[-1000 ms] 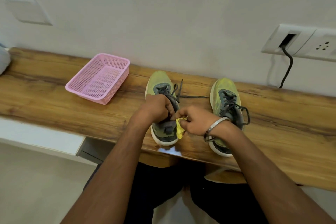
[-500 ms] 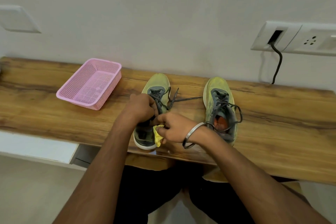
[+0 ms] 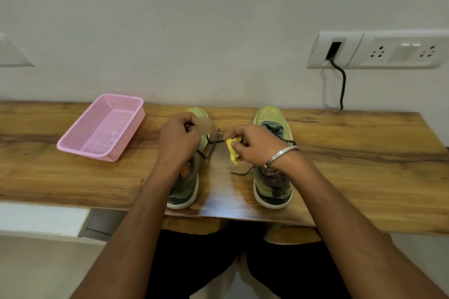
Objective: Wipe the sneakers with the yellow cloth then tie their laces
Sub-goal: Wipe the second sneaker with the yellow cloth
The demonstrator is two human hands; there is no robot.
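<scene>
Head view: sneakers [image 3: 272,177] near counter edge [image 3: 243,216].

Both forearms bare, no sleeves in view. Thin plain silver metal bangle [image 3: 281,154] sits on the right wrist. Lap shows dark black shorts [image 3: 194,257], cloth plain, no markings visible.

Two sneakers side by side on the wooden shelf [image 3: 352,153], toes at 12 o'clock toward the wall. Left sneaker [image 3: 185,187] at centre; right sneaker [image 3: 272,187] at its 3 o'clock, apart. Basket [image 3: 102,127] at 9 o'clock of left sneaker. Socket plate [image 3: 379,50] on wall, 1 o'clock of right sneaker; cable [image 3: 342,85] hangs from it to the shelf.
</scene>
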